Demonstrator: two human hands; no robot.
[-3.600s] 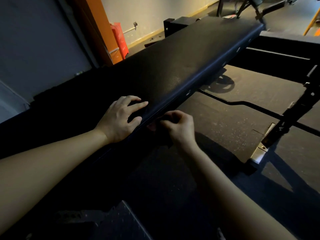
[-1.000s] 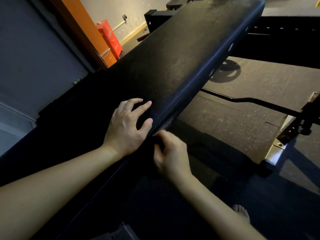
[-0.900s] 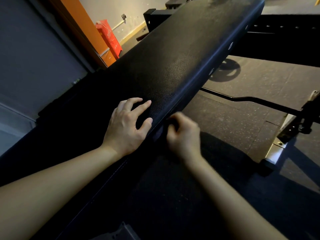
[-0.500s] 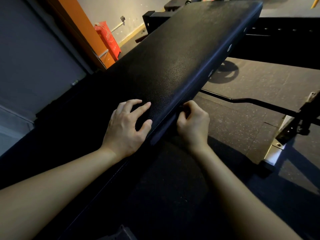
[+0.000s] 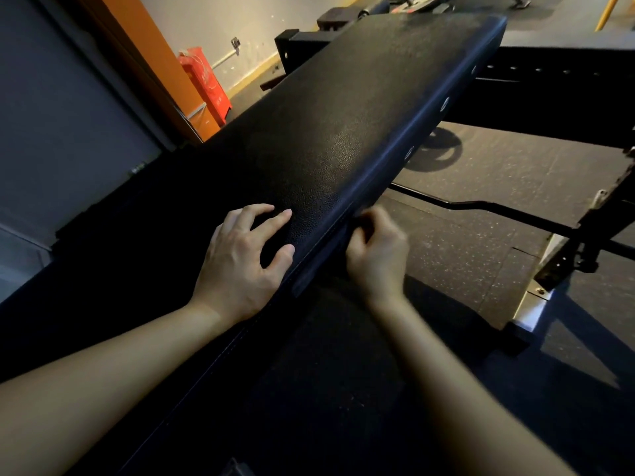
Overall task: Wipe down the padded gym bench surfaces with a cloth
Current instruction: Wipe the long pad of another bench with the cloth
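Bench (image 5: 343, 125): long black padded top with a pebbled surface. Long axis runs diagonally, the near end low at the person's side and the far end pointing up and away to the right. The far end is squared off with rounded corners. Small round fittings dot the bench's right side edge.

Left hand (image 5: 240, 266): lies on top of the bench near its right edge, fingers spread apart and slightly bent, fingertips and thumb touching the padding. It holds nothing.

Right hand (image 5: 378, 259): just off the bench's right side edge, level with the left hand. The fingers are curled in against the edge, thumb close to them. Too dark and blurred to tell whether anything is pinched between them.

Right of the bench: speckled rubber floor (image 5: 464, 255). A thin black bar (image 5: 481, 205) lies across it, passing under the bench's edge. A weight plate (image 5: 438, 151) lies flat further along, half hidden below the bench. A heavy black rack beam (image 5: 567, 97) crosses behind it, and a black upright (image 5: 584, 242) stands on a pale metal foot.

Left of the bench: grey wall panel (image 5: 68, 115), orange pillar (image 5: 161, 63), and a red box (image 5: 206, 85) leaning at the pillar's base.

Beyond the bench's far end: yellow post (image 5: 609, 10)
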